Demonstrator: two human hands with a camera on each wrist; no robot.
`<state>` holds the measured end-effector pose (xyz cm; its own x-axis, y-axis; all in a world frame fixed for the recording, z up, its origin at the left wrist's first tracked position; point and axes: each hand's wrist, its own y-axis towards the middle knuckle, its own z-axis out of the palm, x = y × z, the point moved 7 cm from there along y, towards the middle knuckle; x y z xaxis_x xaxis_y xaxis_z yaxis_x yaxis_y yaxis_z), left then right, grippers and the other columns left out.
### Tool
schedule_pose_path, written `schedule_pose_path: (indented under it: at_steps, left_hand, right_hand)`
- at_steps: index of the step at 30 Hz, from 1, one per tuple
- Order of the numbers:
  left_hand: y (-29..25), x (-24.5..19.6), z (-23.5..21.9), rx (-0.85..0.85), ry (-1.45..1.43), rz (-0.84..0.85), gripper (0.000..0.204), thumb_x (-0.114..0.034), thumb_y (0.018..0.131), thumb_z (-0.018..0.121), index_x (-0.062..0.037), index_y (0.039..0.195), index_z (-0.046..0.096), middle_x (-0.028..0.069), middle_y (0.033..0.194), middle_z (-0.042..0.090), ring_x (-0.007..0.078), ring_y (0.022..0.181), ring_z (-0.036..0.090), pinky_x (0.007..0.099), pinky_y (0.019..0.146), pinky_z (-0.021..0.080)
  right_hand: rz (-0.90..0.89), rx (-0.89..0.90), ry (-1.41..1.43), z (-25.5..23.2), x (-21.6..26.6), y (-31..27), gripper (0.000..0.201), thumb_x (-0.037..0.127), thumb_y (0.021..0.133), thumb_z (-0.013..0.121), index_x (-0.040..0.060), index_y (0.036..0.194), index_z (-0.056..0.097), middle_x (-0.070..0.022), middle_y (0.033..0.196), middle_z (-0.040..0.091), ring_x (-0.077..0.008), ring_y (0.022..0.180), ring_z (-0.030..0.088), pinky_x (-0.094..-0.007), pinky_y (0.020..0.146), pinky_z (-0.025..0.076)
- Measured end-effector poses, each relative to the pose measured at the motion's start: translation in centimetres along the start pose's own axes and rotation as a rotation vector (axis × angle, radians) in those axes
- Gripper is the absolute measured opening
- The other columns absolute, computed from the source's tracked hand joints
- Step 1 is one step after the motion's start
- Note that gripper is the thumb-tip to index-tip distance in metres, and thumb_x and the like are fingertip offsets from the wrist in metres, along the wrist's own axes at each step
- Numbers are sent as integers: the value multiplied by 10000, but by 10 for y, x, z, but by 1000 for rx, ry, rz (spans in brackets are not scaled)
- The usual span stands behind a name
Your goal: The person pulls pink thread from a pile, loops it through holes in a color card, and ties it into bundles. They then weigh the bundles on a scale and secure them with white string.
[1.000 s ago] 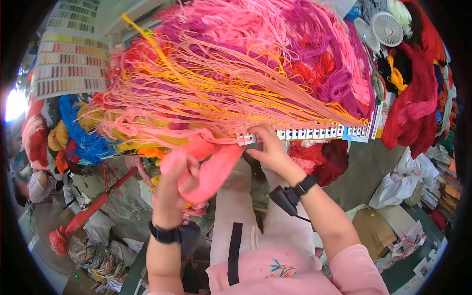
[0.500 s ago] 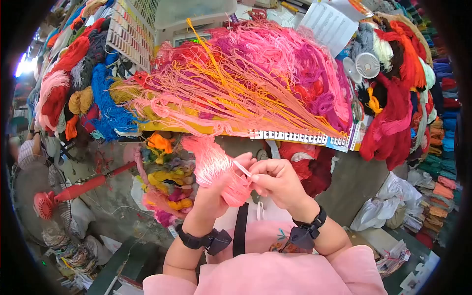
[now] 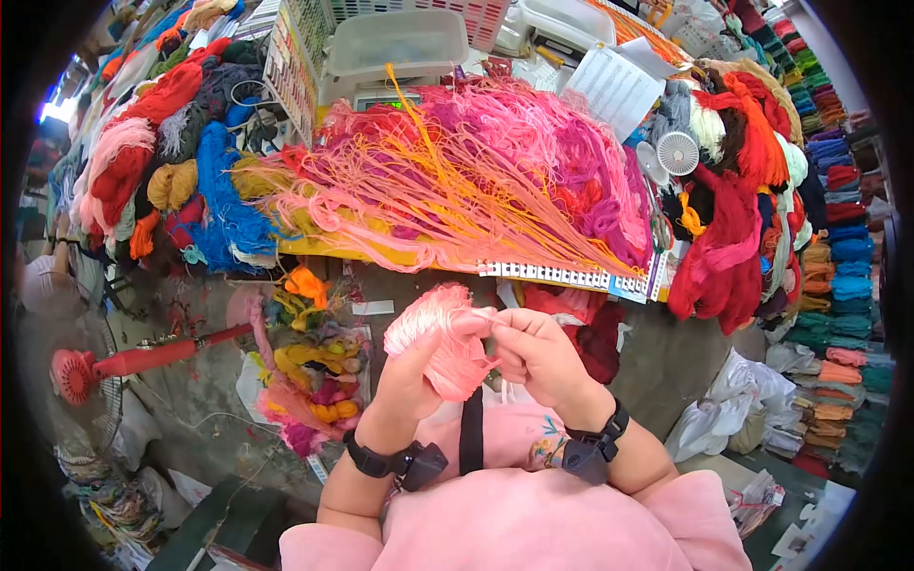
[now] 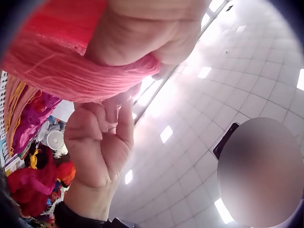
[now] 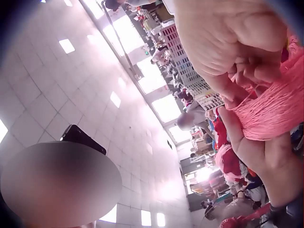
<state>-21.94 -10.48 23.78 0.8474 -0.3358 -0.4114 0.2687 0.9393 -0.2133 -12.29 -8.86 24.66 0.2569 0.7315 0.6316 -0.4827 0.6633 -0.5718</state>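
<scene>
gripping a pink yarn skein [image 3: 433, 328], the left hand [image 3: 411, 378] meets the right hand [image 3: 545, 354], whose curled fingers pinch its strands just beside.

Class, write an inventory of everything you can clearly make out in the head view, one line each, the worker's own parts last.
pink yarn hank: one, pink, between the hands
yarn heap: one, pink, purple, yellow, on the table
perforated strip: one, white, table's near edge
blue yarn: one bunch, left of heap
crimson yarn: one bunch, right of heap
plastic tub: one, translucent, behind heap
printed sheet: one, white, behind heap
small fan: one, white, right of heap
large fan: one, red, lower left
wrist cameras: two, black, on the wrists
left hand: one, bare, gripping hank
right hand: one, bare, pinching hank's end
</scene>
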Motion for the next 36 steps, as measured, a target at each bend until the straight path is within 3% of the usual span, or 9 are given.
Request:
schedule_pose_path:
  at_steps: [3, 5, 9, 11, 14, 16, 22, 29, 36]
  left_hand:
    - [-5, 0, 1, 27, -26, 3, 438, -235, 826, 413, 52, 1150, 349, 158, 1152, 424, 231, 1055, 428, 357, 890, 338]
    - [-9, 1, 2, 26, -40, -1, 470, -231, 820, 424, 42, 1181, 296, 171, 1150, 427, 250, 1055, 435, 366, 903, 331]
    - [-16, -5, 8, 46, -89, -20, 463, -255, 821, 426, 41, 1166, 335, 150, 1151, 420, 229, 1045, 431, 358, 881, 342]
    - [-18, -4, 5, 51, -177, -39, 455, -264, 823, 425, 48, 1150, 369, 128, 1144, 419, 205, 1029, 432, 345, 855, 357]
    - [-21, -7, -1, 33, -123, 66, 449, -214, 803, 461, 39, 1156, 346, 175, 1142, 435, 258, 1042, 444, 363, 898, 337]
    - [-26, -14, -2, -103, 346, 27, 371, -179, 801, 463, 50, 1091, 419, 182, 1123, 445, 259, 1037, 445, 355, 894, 340]
    - [-29, -14, -13, -147, -112, 10, 251, -40, 794, 471, 45, 1030, 463, 130, 1009, 515, 189, 888, 524, 299, 760, 432]
    - [-30, -24, -13, -128, -86, 91, 230, -14, 775, 500, 45, 997, 489, 120, 936, 540, 180, 866, 529, 285, 749, 436]
    - [-26, -26, -16, -147, -72, 128, 221, -36, 769, 529, 40, 975, 503, 106, 911, 545, 164, 815, 541, 278, 698, 454]
  right_hand:
    - [58, 44, 166, 10, -6, -3, 100, 89, 762, 542, 22, 833, 562, 71, 535, 422, 0, 416, 319, -161, 370, 212]
    - [-18, -29, -339, 16, -3, -4, 137, 84, 741, 562, 16, 858, 582, 71, 541, 442, 11, 417, 300, -156, 371, 199]
    - [-76, -68, -302, 23, 1, -4, 135, 70, 729, 565, 9, 844, 600, 64, 547, 455, 13, 423, 295, -157, 371, 189]
    - [-48, -34, -181, 25, 1, -5, 47, 31, 700, 578, -7, 715, 602, 14, 615, 536, -1, 429, 320, -164, 379, 208]
    - [-69, -21, -122, 26, -5, -1, 38, -1, 687, 577, -15, 716, 598, -8, 631, 558, -6, 418, 314, -166, 374, 212]
    - [-69, -14, -113, 30, -6, -1, 54, -3, 690, 576, -3, 738, 601, 20, 590, 509, -4, 409, 302, -166, 369, 199]
    - [-23, 24, -69, 38, -5, 1, 24, -2, 699, 572, 9, 716, 585, 40, 572, 480, -2, 411, 299, -165, 366, 191]
    - [-9, 35, -78, 47, -7, 9, 32, -16, 713, 552, -6, 705, 582, -27, 754, 565, -7, 439, 317, -166, 385, 219]
    - [-25, 83, -118, 51, -1, 12, 25, -4, 709, 561, 2, 699, 584, 26, 597, 502, -5, 428, 312, -166, 382, 206]
